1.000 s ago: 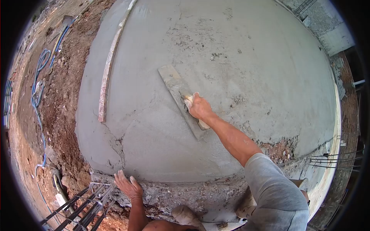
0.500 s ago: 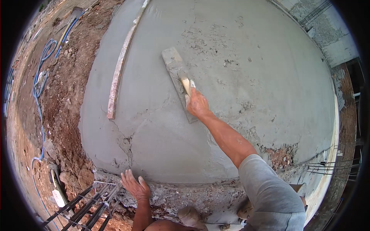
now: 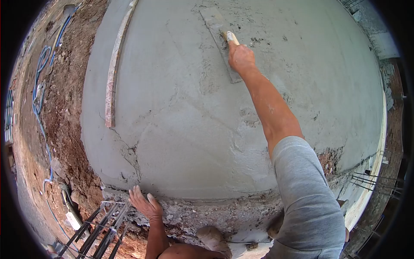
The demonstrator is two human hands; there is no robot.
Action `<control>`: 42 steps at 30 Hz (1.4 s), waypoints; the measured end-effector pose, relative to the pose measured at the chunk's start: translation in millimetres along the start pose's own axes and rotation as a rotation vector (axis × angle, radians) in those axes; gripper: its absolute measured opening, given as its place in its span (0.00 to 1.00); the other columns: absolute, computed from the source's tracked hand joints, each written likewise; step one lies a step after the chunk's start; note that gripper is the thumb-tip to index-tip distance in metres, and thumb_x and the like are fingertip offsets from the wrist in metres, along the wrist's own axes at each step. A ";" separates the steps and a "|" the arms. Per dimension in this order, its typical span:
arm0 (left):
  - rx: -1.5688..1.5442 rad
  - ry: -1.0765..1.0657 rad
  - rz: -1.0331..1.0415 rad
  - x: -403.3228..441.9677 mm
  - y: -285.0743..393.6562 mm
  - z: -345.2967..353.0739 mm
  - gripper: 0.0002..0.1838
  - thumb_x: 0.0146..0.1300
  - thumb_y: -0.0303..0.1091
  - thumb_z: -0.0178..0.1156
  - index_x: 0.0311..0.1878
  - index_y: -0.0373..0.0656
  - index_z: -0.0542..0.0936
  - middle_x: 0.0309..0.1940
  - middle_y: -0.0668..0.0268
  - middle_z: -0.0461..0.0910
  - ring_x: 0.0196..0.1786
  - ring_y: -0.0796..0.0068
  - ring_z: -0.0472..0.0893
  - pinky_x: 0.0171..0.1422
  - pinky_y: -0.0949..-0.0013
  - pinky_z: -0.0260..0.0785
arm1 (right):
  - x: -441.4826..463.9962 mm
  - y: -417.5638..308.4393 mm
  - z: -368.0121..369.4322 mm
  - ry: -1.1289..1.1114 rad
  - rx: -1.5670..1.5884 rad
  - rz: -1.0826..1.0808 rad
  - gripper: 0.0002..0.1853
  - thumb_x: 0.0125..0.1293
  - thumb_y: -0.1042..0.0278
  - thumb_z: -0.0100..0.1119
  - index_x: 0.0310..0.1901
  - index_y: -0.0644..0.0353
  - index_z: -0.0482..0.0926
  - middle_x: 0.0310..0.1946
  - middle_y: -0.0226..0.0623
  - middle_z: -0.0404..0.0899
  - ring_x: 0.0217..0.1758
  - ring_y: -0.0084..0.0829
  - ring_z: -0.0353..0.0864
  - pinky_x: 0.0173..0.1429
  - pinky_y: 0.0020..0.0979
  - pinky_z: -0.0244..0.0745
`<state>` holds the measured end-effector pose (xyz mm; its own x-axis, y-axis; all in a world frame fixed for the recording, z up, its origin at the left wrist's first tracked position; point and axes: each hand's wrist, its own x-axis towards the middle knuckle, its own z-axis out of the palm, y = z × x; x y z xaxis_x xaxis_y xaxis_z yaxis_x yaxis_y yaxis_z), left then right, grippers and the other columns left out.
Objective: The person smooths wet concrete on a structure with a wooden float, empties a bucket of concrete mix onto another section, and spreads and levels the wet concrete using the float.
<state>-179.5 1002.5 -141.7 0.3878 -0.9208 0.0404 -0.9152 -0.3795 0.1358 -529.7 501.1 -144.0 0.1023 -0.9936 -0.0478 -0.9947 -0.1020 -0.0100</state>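
Observation:
My right hand [image 3: 242, 57] is wrapped round the handle of a long, flat plastering trowel [image 3: 218, 26]. The blade lies on wet grey concrete [image 3: 181, 151], reaching out over its rough, pitted upper part. Down at the near edge of the slab, my left hand [image 3: 145, 204] rests flat on the rim with its fingers spread, holding nothing. A long, mortar-stained straight bar [image 3: 115, 71] lies on the concrete to the left. The underside of the trowel is hidden.
Steel rebar [image 3: 101, 226] juts up beside my left hand. Red soil [image 3: 69, 99] and a blue hose [image 3: 38, 90] run along the left. More thin bars [image 3: 375, 183] stick out at the right edge, near a broken patch [image 3: 331, 159] of the slab.
My right hand has pushed the trowel farther out and slightly right across the concrete, the arm stretching. My left hand stays on the edge. The view has shifted a little.

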 end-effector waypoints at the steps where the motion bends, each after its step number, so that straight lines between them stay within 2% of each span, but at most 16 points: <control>1: 0.001 -0.005 -0.005 -2.4 1.9 1.6 0.29 0.72 0.48 0.39 0.69 0.39 0.63 0.66 0.52 0.65 0.74 0.47 0.57 0.77 0.40 0.37 | -1.0 18.9 -4.4 0.008 -0.028 0.027 0.16 0.72 0.64 0.39 0.55 0.57 0.72 0.39 0.53 0.82 0.44 0.49 0.84 0.48 0.45 0.79; 5: 0.023 -0.006 -0.010 -2.3 1.7 1.3 0.29 0.72 0.48 0.39 0.68 0.39 0.64 0.66 0.52 0.65 0.73 0.47 0.57 0.76 0.40 0.37 | -21.1 99.8 -4.5 0.006 -0.137 0.093 0.17 0.70 0.66 0.40 0.58 0.58 0.69 0.38 0.52 0.82 0.44 0.50 0.84 0.48 0.47 0.79; 7: 0.024 -0.007 -0.007 0.3 2.7 -1.4 0.29 0.72 0.48 0.39 0.68 0.39 0.64 0.66 0.52 0.65 0.73 0.47 0.57 0.76 0.40 0.37 | -46.1 132.7 0.0 0.003 -0.123 0.191 0.18 0.69 0.66 0.41 0.59 0.58 0.68 0.37 0.53 0.82 0.43 0.50 0.84 0.48 0.47 0.79; 10: 0.033 0.001 0.006 -1.4 -1.6 1.2 0.28 0.72 0.48 0.39 0.68 0.39 0.64 0.66 0.52 0.66 0.73 0.47 0.57 0.76 0.40 0.37 | -74.2 153.3 -8.6 -0.064 -0.155 0.292 0.21 0.69 0.65 0.43 0.62 0.55 0.68 0.43 0.52 0.82 0.46 0.48 0.84 0.50 0.45 0.79; 13: 0.022 0.002 0.013 -1.1 -1.6 1.1 0.28 0.72 0.48 0.39 0.68 0.39 0.64 0.66 0.52 0.65 0.73 0.47 0.57 0.76 0.40 0.37 | -101.0 163.3 -19.2 -0.088 -0.015 0.630 0.25 0.66 0.62 0.46 0.64 0.55 0.66 0.49 0.52 0.80 0.51 0.49 0.82 0.54 0.46 0.76; 16: 0.057 -0.002 0.025 1.0 1.9 -3.4 0.28 0.73 0.47 0.39 0.68 0.39 0.65 0.66 0.53 0.67 0.72 0.46 0.59 0.76 0.42 0.39 | -96.7 195.0 -0.2 0.095 0.118 0.885 0.29 0.61 0.59 0.50 0.66 0.55 0.64 0.53 0.53 0.79 0.56 0.51 0.79 0.58 0.47 0.73; 19: 0.080 -0.013 0.025 1.0 0.6 -2.4 0.28 0.73 0.47 0.39 0.68 0.39 0.64 0.66 0.53 0.66 0.72 0.46 0.58 0.76 0.42 0.39 | -70.5 198.4 4.5 0.042 0.192 0.897 0.34 0.57 0.59 0.52 0.67 0.56 0.63 0.54 0.53 0.78 0.59 0.51 0.77 0.61 0.46 0.71; 26: 0.043 -0.031 0.020 3.1 0.6 -3.0 0.28 0.72 0.46 0.39 0.69 0.39 0.63 0.67 0.52 0.64 0.73 0.44 0.57 0.75 0.38 0.38 | -0.3 68.0 -2.8 0.017 0.328 0.511 0.34 0.55 0.63 0.52 0.67 0.58 0.63 0.52 0.56 0.79 0.58 0.53 0.77 0.62 0.46 0.71; 28: 0.039 -0.035 0.019 3.5 -0.3 -3.4 0.28 0.72 0.47 0.39 0.69 0.39 0.63 0.67 0.51 0.64 0.73 0.44 0.57 0.75 0.38 0.38 | 14.2 25.0 1.9 -0.036 0.254 0.316 0.33 0.55 0.64 0.52 0.66 0.59 0.64 0.50 0.57 0.79 0.57 0.54 0.77 0.61 0.45 0.72; 33: 0.009 -0.045 0.013 4.5 -1.1 -4.5 0.29 0.71 0.47 0.41 0.69 0.40 0.63 0.67 0.51 0.64 0.73 0.44 0.57 0.75 0.38 0.37 | 3.7 -57.0 -6.2 -0.065 0.231 0.031 0.32 0.56 0.65 0.52 0.65 0.59 0.65 0.47 0.56 0.81 0.54 0.53 0.78 0.59 0.46 0.73; 40: -0.021 -0.019 0.009 1.4 -4.9 -0.3 0.30 0.69 0.46 0.45 0.70 0.42 0.62 0.67 0.53 0.65 0.73 0.45 0.57 0.75 0.37 0.37 | -56.4 -60.8 -11.1 -0.166 0.181 -0.251 0.29 0.58 0.64 0.57 0.62 0.57 0.67 0.44 0.54 0.81 0.51 0.53 0.79 0.57 0.48 0.73; 42: -0.032 -0.009 0.009 2.0 -5.9 3.5 0.30 0.69 0.47 0.45 0.70 0.42 0.62 0.67 0.53 0.65 0.73 0.45 0.57 0.75 0.37 0.38 | -86.8 -48.6 -8.3 -0.167 0.202 -0.395 0.26 0.58 0.65 0.58 0.60 0.58 0.68 0.44 0.55 0.80 0.50 0.54 0.79 0.55 0.48 0.73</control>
<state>-173.8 1002.5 -145.9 0.3787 -0.9249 0.0332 -0.9146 -0.3685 0.1667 -490.2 591.9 -131.0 0.4883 -0.8577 -0.1611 -0.8604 -0.4423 -0.2531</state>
